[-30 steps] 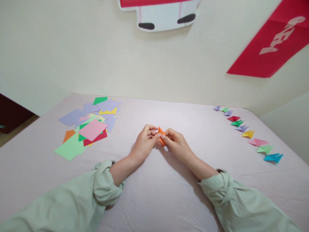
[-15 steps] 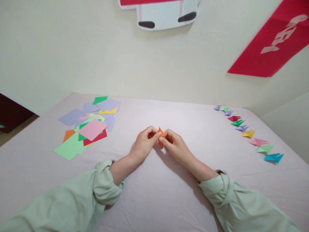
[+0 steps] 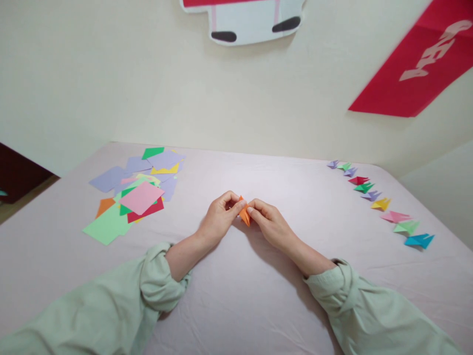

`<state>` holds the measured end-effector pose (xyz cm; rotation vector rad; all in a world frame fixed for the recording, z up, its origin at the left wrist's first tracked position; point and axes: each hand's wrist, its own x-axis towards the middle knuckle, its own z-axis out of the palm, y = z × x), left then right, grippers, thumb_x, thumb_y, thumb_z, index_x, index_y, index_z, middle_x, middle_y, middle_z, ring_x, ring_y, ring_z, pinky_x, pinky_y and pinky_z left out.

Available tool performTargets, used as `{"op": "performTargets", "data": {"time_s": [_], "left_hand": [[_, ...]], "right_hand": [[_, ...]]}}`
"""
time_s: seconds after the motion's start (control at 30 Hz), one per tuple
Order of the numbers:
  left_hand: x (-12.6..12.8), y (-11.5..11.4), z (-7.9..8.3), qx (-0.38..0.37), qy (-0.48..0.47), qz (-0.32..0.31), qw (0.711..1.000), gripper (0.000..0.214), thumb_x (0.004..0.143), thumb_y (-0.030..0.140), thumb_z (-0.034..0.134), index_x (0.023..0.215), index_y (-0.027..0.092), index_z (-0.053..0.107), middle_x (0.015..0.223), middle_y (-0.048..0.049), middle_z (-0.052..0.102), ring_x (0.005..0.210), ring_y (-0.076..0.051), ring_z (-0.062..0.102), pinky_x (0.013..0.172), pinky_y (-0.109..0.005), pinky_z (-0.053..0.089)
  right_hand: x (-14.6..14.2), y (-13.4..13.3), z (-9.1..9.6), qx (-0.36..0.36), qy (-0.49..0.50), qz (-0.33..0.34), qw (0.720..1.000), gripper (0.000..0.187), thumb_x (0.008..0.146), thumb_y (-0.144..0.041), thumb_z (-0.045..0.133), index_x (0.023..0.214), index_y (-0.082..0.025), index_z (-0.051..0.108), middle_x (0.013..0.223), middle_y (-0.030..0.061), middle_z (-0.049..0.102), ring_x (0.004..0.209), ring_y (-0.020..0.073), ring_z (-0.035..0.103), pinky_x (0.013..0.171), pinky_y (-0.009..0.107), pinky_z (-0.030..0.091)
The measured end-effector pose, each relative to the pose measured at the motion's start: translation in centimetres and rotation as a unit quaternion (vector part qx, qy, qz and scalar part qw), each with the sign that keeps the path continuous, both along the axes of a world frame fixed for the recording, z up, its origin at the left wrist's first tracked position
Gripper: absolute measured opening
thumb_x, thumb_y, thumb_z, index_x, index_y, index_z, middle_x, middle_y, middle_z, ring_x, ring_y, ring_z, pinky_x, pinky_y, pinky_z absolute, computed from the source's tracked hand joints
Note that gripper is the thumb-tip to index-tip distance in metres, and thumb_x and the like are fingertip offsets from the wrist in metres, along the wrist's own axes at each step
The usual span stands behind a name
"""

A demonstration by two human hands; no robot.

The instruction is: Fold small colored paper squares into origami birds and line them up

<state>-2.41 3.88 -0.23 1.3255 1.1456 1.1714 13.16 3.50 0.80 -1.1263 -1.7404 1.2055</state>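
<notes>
A small orange piece of folded origami paper is held between my two hands above the middle of the table. My left hand pinches its upper left side between thumb and fingers. From the other side, my right hand pinches its right edge, thumb tip near the middle of the paper. The lower part of the paper narrows to a point and shows fold lines. Parts of it are hidden behind the fingertips.
Loose coloured paper sheets lie in an overlapping pile on the left of the table. Several folded paper figures form a slanting row on the right. Behind the table rises a wall with a red banner.
My right thumb has shifted off the front of the orange paper toward its right edge, so more of its lower part shows. The paper has tilted slightly.
</notes>
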Motion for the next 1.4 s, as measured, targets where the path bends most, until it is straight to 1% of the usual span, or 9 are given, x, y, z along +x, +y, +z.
{"op": "performTargets", "data": {"time_s": [0.27,0.47,0.6,0.73,0.83,1.07,1.2,1.3,1.4], "left_hand": [[0.2,0.0,0.3,0.018,0.022,0.042,0.999,0.027,0.084,0.034,0.059,0.064,0.018,0.053,0.064,0.0043,0.052,0.063,-0.011,0.047,0.063,-0.024,0.038],[-0.3,0.0,-0.2,0.058,0.171,0.030,0.983,0.028,0.088,0.030,0.054,0.063,0.019,0.052,0.064,0.0038,0.051,0.062,-0.013,0.047,0.061,-0.026,0.035],[-0.7,0.1,-0.7,0.128,0.339,0.004,0.932,0.024,0.088,0.027,0.057,0.066,0.019,0.054,0.073,0.0020,0.054,0.069,-0.014,0.051,0.067,-0.028,0.036],[-0.8,0.0,-0.7,0.157,0.462,0.013,0.873,0.017,0.086,0.027,0.062,0.071,0.020,0.056,0.085,-0.0009,0.058,0.084,-0.019,0.054,0.075,-0.032,0.036],[-0.7,-0.1,-0.5,0.157,0.491,0.021,0.857,0.015,0.085,0.028,0.064,0.077,0.021,0.054,0.088,-0.0014,0.058,0.088,-0.020,0.054,0.077,-0.033,0.037],[-1.0,0.9,-1.1,0.161,0.484,0.027,0.860,0.012,0.086,0.024,0.062,0.082,0.021,0.051,0.086,-0.0002,0.059,0.083,-0.019,0.056,0.075,-0.032,0.039],[-1.6,1.7,-1.1,0.151,0.423,0.013,0.893,0.007,0.088,0.017,0.056,0.083,0.020,0.052,0.084,0.0003,0.060,0.077,-0.016,0.056,0.072,-0.030,0.042],[-2.1,0.2,-0.4,0.155,0.389,0.018,0.908,0.008,0.091,0.015,0.048,0.087,0.020,0.053,0.088,-0.0018,0.059,0.080,-0.017,0.057,0.073,-0.030,0.045],[-2.5,-2.8,0.3,0.190,0.420,-0.051,0.886,0.014,0.094,0.015,0.043,0.095,0.020,0.056,0.099,-0.0042,0.061,0.093,-0.019,0.057,0.082,-0.033,0.047]], "right_hand": [[-0.3,-0.4,-0.3,-0.008,-0.045,-0.020,0.999,0.021,0.086,-0.031,0.055,0.068,-0.020,0.050,0.059,-0.0039,0.053,0.055,0.0122,0.047,0.054,0.024,0.035],[-0.2,-0.9,0.4,-0.014,-0.169,-0.008,0.985,0.029,0.086,-0.025,0.053,0.057,-0.020,0.048,0.053,-0.0033,0.053,0.049,0.0110,0.045,0.049,0.024,0.029],[-0.2,-1.2,1.1,-0.026,-0.333,0.019,0.942,0.035,0.089,-0.031,0.051,0.056,-0.020,0.054,0.053,0.0002,0.059,0.047,0.0125,0.047,0.049,0.026,0.025],[-0.4,-1.7,1.9,0.038,-0.475,0.028,0.879,0.024,0.089,-0.033,0.053,0.073,-0.020,0.065,0.065,0.0021,0.066,0.057,0.0158,0.055,0.052,0.026,0.025],[-0.5,-2.0,2.4,0.107,-0.494,0.026,0.862,0.014,0.091,-0.025,0.053,0.090,-0.019,0.065,0.083,0.0040,0.069,0.073,0.0174,0.060,0.058,0.026,0.033],[-0.9,-3.9,1.5,0.240,-0.504,0.089,0.825,0.020,0.094,-0.012,0.050,0.108,-0.016,0.064,0.104,0.0079,0.067,0.093,0.0212,0.060,0.078,0.033,0.043],[-1.0,-5.1,0.7,0.275,-0.524,0.071,0.803,0.021,0.093,-0.016,0.053,0.112,-0.015,0.061,0.108,0.0084,0.066,0.095,0.0227,0.060,0.081,0.036,0.043],[-0.8,-5.4,0.5,0.284,-0.512,0.058,0.808,0.026,0.094,-0.020,0.055,0.118,-0.016,0.059,0.116,0.0084,0.065,0.101,0.0227,0.058,0.083,0.037,0.044],[-0.7,-5.4,0.4,0.288,-0.506,0.050,0.812,0.031,0.094,-0.022,0.055,0.124,-0.016,0.056,0.122,0.0088,0.064,0.106,0.0229,0.057,0.084,0.037,0.044]]}}
